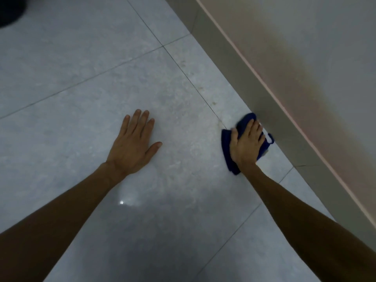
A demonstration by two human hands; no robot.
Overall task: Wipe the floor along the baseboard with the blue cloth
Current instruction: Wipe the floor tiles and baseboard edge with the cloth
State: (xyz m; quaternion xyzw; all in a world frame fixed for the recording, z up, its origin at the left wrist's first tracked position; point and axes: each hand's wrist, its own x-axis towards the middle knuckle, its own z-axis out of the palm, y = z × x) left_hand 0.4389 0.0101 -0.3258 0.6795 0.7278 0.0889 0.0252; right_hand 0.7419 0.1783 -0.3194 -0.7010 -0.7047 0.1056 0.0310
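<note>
The baseboard [240,64] walls off the floor's [85,82] right edge, and the blue cloth [245,122] under the right hand [245,146] lies against it. The narrow strip along that edge lies bare ahead. The left hand [133,144] lies flat mid-floor with open tile around it; a dark object [11,11] fills the far left corner.

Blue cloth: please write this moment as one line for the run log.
right hand: pressing blue cloth on floor | cloth: at baseboard | left hand: flat on floor, empty
</note>
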